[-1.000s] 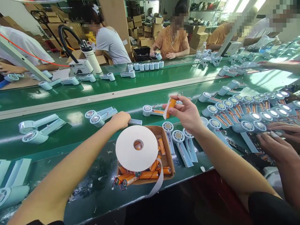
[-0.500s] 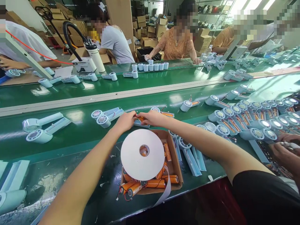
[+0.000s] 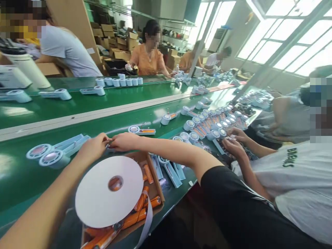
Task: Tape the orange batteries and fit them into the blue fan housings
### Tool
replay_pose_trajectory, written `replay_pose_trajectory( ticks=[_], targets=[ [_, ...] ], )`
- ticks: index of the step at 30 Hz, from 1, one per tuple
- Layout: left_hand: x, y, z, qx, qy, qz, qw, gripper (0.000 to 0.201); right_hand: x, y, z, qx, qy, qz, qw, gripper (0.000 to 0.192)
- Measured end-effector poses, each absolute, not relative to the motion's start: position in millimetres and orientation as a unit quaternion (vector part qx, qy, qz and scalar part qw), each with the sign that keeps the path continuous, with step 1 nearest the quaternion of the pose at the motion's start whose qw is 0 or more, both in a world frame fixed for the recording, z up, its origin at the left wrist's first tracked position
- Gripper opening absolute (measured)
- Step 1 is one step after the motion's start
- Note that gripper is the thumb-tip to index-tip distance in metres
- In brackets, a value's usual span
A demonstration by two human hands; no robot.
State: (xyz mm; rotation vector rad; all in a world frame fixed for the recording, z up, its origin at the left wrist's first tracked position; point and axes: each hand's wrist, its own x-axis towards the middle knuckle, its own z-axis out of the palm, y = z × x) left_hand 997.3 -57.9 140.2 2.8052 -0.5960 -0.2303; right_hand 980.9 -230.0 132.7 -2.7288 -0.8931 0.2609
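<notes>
My left hand [image 3: 93,147] and my right hand [image 3: 125,141] meet fingertip to fingertip on the green belt [image 3: 23,180], just beyond a cardboard box [image 3: 158,188]. Both pinch a light-blue fan handle shell [image 3: 111,149], which the fingers mostly hide. Whether the orange battery sits in it cannot be seen. The box holds several orange batteries [image 3: 135,216], and a large white tape roll [image 3: 103,197] lies on top of them. Two fan shells [image 3: 49,156] lie left of my left hand.
Several blue fan shells [image 3: 169,171] lie right of the box. A fan with an orange battery [image 3: 141,131] rests further out. A co-worker's hands [image 3: 233,141] work over a cluster of fans [image 3: 207,126] on my right. Other people sit across a second belt [image 3: 77,100].
My right hand brought the orange battery down to the shell under my left hand, and both hands now pinch there. My head has turned right and moved closer.
</notes>
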Motion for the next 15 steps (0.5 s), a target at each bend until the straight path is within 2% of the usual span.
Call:
replay_pose_trajectory(
  ticks=[3, 7, 10, 12, 15],
  targets=[
    [1001.8, -60.8, 139.6, 0.968, -0.201, -0.075, 0.131, 0.021, 981.5, -240.0, 136.4, -0.947, -0.3, 0.085, 0.082, 0.024],
    [1002.2, -65.3, 136.6, 0.97, -0.188, -0.065, 0.143, 0.024, 973.8, -253.7, 132.0, -0.951, -0.269, 0.07, 0.136, 0.029],
    [1000.6, -70.1, 135.2, 0.97, -0.18, -0.062, 0.149, 0.024, 973.5, -255.5, 123.0, -0.955, -0.26, 0.085, 0.119, 0.032],
    [1000.3, -72.6, 132.4, 0.968, -0.183, -0.054, 0.16, 0.023, 978.3, -252.2, 115.2, -0.951, -0.275, 0.098, 0.105, 0.03],
    [1005.6, -71.5, 120.1, 0.96, -0.196, -0.03, 0.199, 0.025, 989.4, -243.9, 105.7, -0.938, -0.304, 0.106, 0.131, 0.015]
  ],
)
